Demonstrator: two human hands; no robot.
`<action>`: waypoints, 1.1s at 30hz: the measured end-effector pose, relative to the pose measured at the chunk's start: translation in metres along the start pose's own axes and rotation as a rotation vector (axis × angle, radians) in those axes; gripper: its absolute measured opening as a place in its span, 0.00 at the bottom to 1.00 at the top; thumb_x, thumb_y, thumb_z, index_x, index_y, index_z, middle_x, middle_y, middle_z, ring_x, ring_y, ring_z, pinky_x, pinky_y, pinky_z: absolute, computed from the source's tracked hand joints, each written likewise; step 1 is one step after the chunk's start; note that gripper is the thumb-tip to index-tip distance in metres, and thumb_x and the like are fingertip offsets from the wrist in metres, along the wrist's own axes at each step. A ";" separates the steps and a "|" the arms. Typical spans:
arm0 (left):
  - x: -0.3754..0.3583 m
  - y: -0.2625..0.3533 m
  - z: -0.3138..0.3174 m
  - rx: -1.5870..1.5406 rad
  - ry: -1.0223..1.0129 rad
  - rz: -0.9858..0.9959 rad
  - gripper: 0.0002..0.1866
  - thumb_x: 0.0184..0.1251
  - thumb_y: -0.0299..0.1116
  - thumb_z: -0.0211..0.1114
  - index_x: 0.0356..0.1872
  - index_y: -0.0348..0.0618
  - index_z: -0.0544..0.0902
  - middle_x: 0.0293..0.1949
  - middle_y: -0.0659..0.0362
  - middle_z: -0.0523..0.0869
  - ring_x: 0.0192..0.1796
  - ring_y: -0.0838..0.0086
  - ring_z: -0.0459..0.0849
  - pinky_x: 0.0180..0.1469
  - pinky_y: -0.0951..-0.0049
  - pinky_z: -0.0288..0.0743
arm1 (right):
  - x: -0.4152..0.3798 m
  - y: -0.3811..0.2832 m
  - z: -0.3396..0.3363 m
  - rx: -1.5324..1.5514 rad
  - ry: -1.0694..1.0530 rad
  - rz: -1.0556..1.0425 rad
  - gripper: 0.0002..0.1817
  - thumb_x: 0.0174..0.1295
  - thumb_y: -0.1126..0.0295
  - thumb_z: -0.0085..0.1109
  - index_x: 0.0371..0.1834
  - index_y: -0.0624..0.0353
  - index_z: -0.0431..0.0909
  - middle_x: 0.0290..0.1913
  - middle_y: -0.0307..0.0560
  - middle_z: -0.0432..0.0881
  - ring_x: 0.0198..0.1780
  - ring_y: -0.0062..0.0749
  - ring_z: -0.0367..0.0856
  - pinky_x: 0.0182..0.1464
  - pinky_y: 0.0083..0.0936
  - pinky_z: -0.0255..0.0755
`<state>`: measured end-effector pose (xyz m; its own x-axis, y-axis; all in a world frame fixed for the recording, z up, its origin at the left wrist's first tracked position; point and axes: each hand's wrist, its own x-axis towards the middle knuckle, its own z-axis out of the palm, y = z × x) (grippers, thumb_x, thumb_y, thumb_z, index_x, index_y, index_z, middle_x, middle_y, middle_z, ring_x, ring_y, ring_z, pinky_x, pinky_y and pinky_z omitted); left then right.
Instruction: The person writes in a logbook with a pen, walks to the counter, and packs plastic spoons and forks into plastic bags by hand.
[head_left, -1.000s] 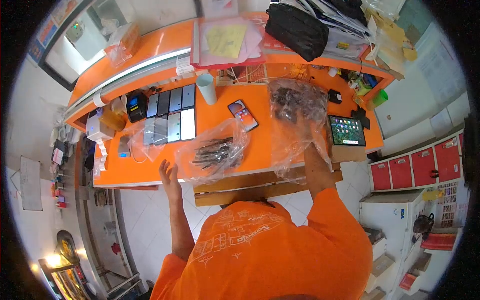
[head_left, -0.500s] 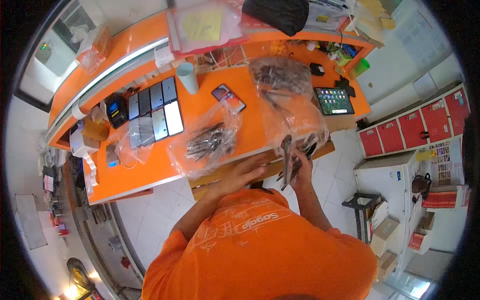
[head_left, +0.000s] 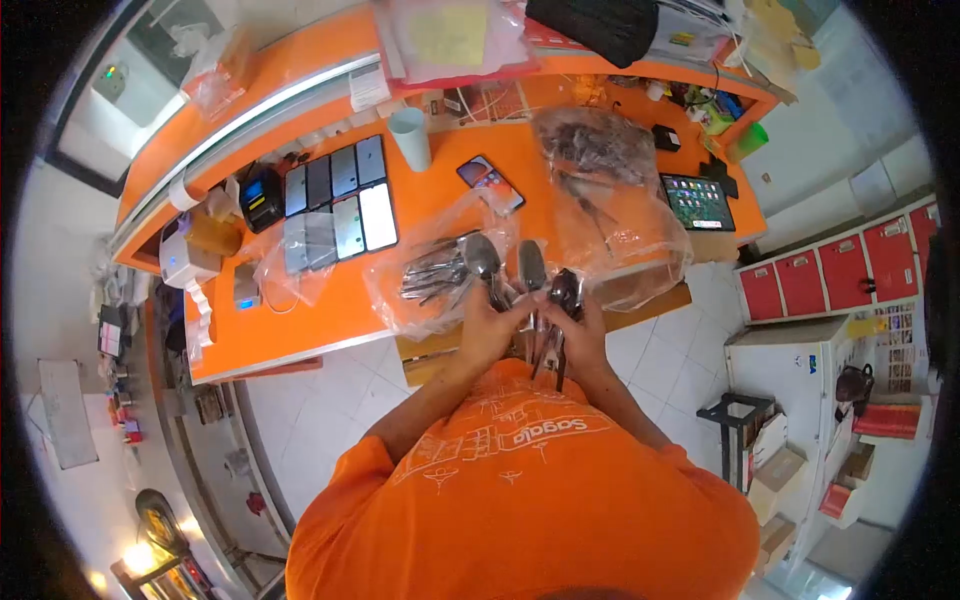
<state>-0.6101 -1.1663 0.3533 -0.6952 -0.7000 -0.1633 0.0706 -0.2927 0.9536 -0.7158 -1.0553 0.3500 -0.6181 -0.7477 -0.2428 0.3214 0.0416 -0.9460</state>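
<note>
My left hand (head_left: 487, 328) is closed on a metal spoon (head_left: 481, 256), its bowl pointing away from me. In my right hand (head_left: 585, 330) are several spoons (head_left: 565, 289), bowls up and handles hanging toward my shirt. Another spoon (head_left: 531, 265) stands between the two hands, where the fingertips meet. Just left of my left hand lies a clear plastic bag (head_left: 385, 300) with a bundle of metal cutlery (head_left: 432, 270) in it. Beyond my right hand, a larger clear bag (head_left: 640, 245) is spread on the orange counter (head_left: 290, 325), with more dark cutlery showing through.
Several phones (head_left: 345, 225) lie in rows at the left, near a pale cup (head_left: 410, 140). A single phone (head_left: 491, 184) rests mid-counter. A tablet (head_left: 698, 202) is at the right. An open wooden drawer (head_left: 640, 310) projects below the counter's front edge.
My left hand, open and flat before, has come right and closed on a spoon. My right hand has moved left, so both hands now meet. The view has shifted slightly.
</note>
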 end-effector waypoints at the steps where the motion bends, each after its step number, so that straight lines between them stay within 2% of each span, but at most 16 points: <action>1: 0.000 0.008 -0.002 -0.021 0.025 -0.023 0.23 0.60 0.31 0.74 0.51 0.33 0.74 0.42 0.55 0.84 0.40 0.76 0.82 0.42 0.75 0.78 | 0.001 0.003 0.006 0.094 0.078 0.008 0.24 0.60 0.72 0.66 0.59 0.62 0.71 0.49 0.44 0.81 0.50 0.27 0.78 0.52 0.26 0.73; 5: 0.002 -0.012 -0.009 0.056 0.146 0.055 0.17 0.59 0.27 0.74 0.45 0.34 0.78 0.37 0.59 0.85 0.37 0.78 0.82 0.39 0.78 0.77 | 0.011 0.011 0.006 0.010 0.054 -0.035 0.21 0.59 0.72 0.70 0.54 0.62 0.75 0.44 0.40 0.82 0.46 0.25 0.79 0.50 0.25 0.73; 8: -0.001 0.015 -0.002 -0.173 0.114 0.108 0.13 0.59 0.25 0.73 0.42 0.33 0.80 0.36 0.58 0.86 0.36 0.78 0.83 0.38 0.77 0.77 | 0.012 0.009 0.012 0.027 -0.016 -0.119 0.19 0.58 0.73 0.71 0.51 0.61 0.76 0.43 0.39 0.82 0.45 0.24 0.79 0.50 0.24 0.73; 10: 0.000 0.009 -0.009 -0.091 0.114 0.104 0.14 0.59 0.23 0.72 0.44 0.32 0.79 0.38 0.58 0.86 0.39 0.79 0.82 0.40 0.78 0.77 | 0.010 -0.001 0.019 0.025 -0.055 -0.141 0.17 0.58 0.74 0.71 0.48 0.60 0.77 0.42 0.38 0.82 0.45 0.23 0.79 0.50 0.23 0.73; 14: 0.002 0.001 -0.021 -0.064 0.094 0.074 0.18 0.59 0.24 0.73 0.48 0.33 0.78 0.40 0.60 0.85 0.41 0.80 0.81 0.43 0.77 0.78 | 0.019 0.006 0.017 0.092 -0.105 -0.030 0.18 0.58 0.73 0.71 0.50 0.60 0.76 0.43 0.39 0.82 0.46 0.24 0.79 0.51 0.23 0.72; 19: -0.002 0.007 -0.024 -0.388 0.180 0.014 0.17 0.62 0.26 0.72 0.49 0.35 0.77 0.41 0.59 0.85 0.40 0.77 0.83 0.42 0.74 0.79 | 0.025 0.006 0.025 0.012 -0.071 0.054 0.19 0.60 0.71 0.70 0.52 0.61 0.75 0.45 0.41 0.82 0.48 0.27 0.80 0.52 0.25 0.73; 21: -0.005 0.015 -0.024 -0.556 0.233 -0.031 0.15 0.66 0.26 0.68 0.52 0.38 0.77 0.42 0.58 0.85 0.40 0.75 0.84 0.40 0.73 0.79 | 0.032 0.011 0.029 0.123 -0.036 0.077 0.18 0.61 0.71 0.67 0.52 0.61 0.74 0.45 0.44 0.82 0.44 0.29 0.82 0.47 0.25 0.76; 22: -0.002 0.013 -0.030 -0.469 0.256 0.009 0.15 0.67 0.27 0.67 0.52 0.38 0.77 0.42 0.58 0.85 0.40 0.75 0.84 0.40 0.73 0.79 | 0.036 0.012 0.031 0.180 -0.017 0.091 0.17 0.62 0.71 0.66 0.52 0.61 0.74 0.44 0.45 0.82 0.43 0.29 0.83 0.45 0.25 0.77; 23: 0.003 0.009 -0.042 -0.381 0.278 0.046 0.14 0.68 0.27 0.67 0.52 0.39 0.77 0.42 0.58 0.85 0.40 0.76 0.84 0.40 0.73 0.79 | 0.041 0.009 0.026 0.264 -0.108 0.201 0.15 0.64 0.73 0.62 0.52 0.62 0.73 0.45 0.49 0.82 0.40 0.35 0.86 0.34 0.26 0.80; 24: 0.008 0.009 -0.053 -0.293 0.297 0.084 0.14 0.69 0.28 0.66 0.53 0.39 0.77 0.42 0.59 0.85 0.40 0.76 0.83 0.40 0.73 0.79 | 0.043 0.004 0.028 0.271 -0.095 0.201 0.15 0.64 0.74 0.61 0.52 0.62 0.73 0.45 0.49 0.82 0.40 0.37 0.87 0.32 0.26 0.80; 26: 0.018 0.018 -0.073 0.308 0.285 0.303 0.15 0.67 0.27 0.65 0.53 0.35 0.77 0.47 0.54 0.83 0.43 0.66 0.84 0.43 0.66 0.80 | 0.046 -0.006 0.030 0.281 -0.063 0.204 0.13 0.65 0.75 0.60 0.52 0.63 0.72 0.44 0.51 0.82 0.41 0.40 0.88 0.29 0.27 0.81; 27: 0.029 0.015 -0.086 0.664 0.251 0.443 0.16 0.66 0.26 0.65 0.53 0.34 0.77 0.49 0.52 0.82 0.44 0.63 0.83 0.44 0.64 0.79 | 0.053 -0.001 0.026 0.287 -0.065 0.223 0.13 0.66 0.77 0.58 0.52 0.63 0.72 0.45 0.51 0.82 0.47 0.44 0.87 0.32 0.30 0.83; 28: 0.038 0.008 -0.096 1.024 0.207 0.579 0.17 0.65 0.25 0.65 0.53 0.32 0.77 0.50 0.51 0.81 0.45 0.60 0.83 0.45 0.62 0.79 | 0.056 -0.003 0.026 0.291 -0.091 0.233 0.13 0.66 0.77 0.58 0.52 0.64 0.72 0.44 0.51 0.82 0.46 0.44 0.87 0.32 0.30 0.84; 29: 0.048 -0.013 -0.107 1.113 0.175 0.474 0.20 0.61 0.26 0.66 0.53 0.30 0.76 0.54 0.47 0.78 0.48 0.53 0.81 0.48 0.58 0.78 | 0.059 -0.004 0.026 0.296 -0.118 0.240 0.14 0.66 0.78 0.58 0.53 0.64 0.71 0.44 0.51 0.81 0.46 0.43 0.87 0.33 0.31 0.84; 31: 0.043 -0.012 -0.098 1.359 0.335 0.660 0.21 0.61 0.29 0.67 0.54 0.30 0.76 0.53 0.46 0.79 0.49 0.54 0.81 0.50 0.60 0.77 | 0.061 -0.007 0.028 0.298 -0.161 0.231 0.15 0.65 0.77 0.59 0.53 0.64 0.71 0.44 0.51 0.81 0.45 0.40 0.87 0.34 0.31 0.84; 33: 0.044 -0.015 -0.095 1.187 0.328 0.696 0.21 0.62 0.32 0.67 0.54 0.31 0.77 0.51 0.47 0.81 0.50 0.56 0.82 0.53 0.64 0.76 | 0.062 -0.011 0.034 0.295 -0.188 0.194 0.17 0.64 0.76 0.62 0.54 0.63 0.71 0.44 0.50 0.81 0.42 0.37 0.86 0.35 0.29 0.82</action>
<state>-0.5735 -1.2543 0.3082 -0.5610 -0.6378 0.5277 -0.4242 0.7689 0.4784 -0.7329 -1.1248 0.3524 -0.3924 -0.8539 -0.3420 0.6285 0.0226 -0.7775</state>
